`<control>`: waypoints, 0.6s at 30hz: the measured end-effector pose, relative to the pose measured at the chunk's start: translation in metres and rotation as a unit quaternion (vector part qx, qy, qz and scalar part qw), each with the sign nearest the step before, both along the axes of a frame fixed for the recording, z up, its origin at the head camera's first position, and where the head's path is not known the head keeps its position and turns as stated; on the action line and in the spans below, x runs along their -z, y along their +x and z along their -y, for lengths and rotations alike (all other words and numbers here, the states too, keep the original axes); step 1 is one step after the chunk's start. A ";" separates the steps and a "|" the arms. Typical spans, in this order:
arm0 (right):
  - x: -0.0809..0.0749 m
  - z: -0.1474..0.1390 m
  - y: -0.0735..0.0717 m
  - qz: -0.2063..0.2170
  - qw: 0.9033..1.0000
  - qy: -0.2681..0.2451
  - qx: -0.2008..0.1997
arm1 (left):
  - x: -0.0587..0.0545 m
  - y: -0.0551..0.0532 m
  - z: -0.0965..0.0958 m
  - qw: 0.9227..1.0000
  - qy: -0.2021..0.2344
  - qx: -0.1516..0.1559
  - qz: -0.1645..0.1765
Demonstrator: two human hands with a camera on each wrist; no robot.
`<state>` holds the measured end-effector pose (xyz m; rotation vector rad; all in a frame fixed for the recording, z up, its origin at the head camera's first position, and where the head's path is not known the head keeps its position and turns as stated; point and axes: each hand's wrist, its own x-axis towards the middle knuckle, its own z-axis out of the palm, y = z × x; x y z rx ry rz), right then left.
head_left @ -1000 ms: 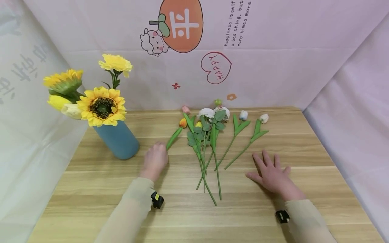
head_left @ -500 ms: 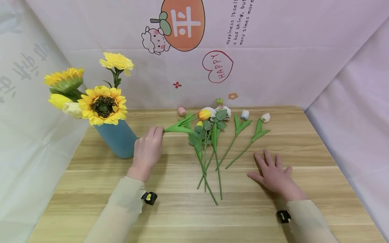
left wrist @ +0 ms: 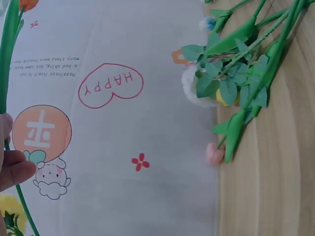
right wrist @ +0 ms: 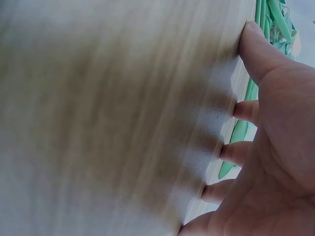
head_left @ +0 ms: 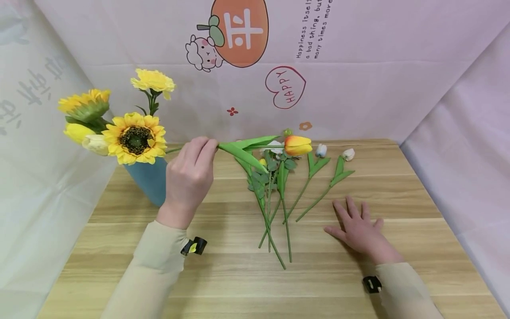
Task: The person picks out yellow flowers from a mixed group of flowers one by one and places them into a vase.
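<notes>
My left hand (head_left: 189,179) pinches an artificial orange-yellow tulip (head_left: 298,145) by its stem, raised above the table. The tulip lies nearly level, bloom to the right and stem end pointing left toward the vase's sunflower. In the left wrist view, fingers (left wrist: 19,171) and thumb hold the green stem at the left edge. Beside that hand, and partly hidden by it, stands a blue vase (head_left: 145,179) with yellow flowers, a sunflower (head_left: 135,138) and a white tulip (head_left: 95,145). My right hand (head_left: 358,230) rests on the wooden table, fingers spread, fingertips (right wrist: 238,110) touching the wood.
Several artificial flowers with crossed green stems (head_left: 275,221) lie mid-table, white blooms at the back. To their right lie a pale blue tulip (head_left: 321,150) and another white tulip (head_left: 348,154). A printed cloth (head_left: 350,97) hangs behind the table (head_left: 303,288).
My left hand has lifted the orange-yellow tulip off the table and moved it up toward the vase. The tulip has swung to lie level, bloom rightward. The right hand has stayed in place.
</notes>
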<state>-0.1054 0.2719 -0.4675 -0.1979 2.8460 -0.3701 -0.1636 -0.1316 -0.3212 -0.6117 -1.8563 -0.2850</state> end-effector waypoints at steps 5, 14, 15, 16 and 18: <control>0.001 0.000 0.000 -0.002 1.000 0.001 -0.001 | -0.013 0.000 -0.001 1.000 0.004 0.004 -0.022; 0.001 0.000 0.001 -0.007 1.000 0.003 -0.002 | -0.015 -0.010 0.021 0.997 0.076 -0.015 0.030; 0.000 0.000 0.001 -0.007 1.000 0.003 -0.001 | -0.014 -0.012 0.025 0.995 0.087 -0.017 0.036; 0.000 0.000 0.000 -0.007 1.000 0.002 -0.001 | -0.014 -0.014 0.028 0.994 0.098 -0.019 0.040; 0.000 0.000 0.000 -0.007 1.000 0.001 -0.001 | -0.013 -0.016 0.035 0.992 0.116 -0.027 0.046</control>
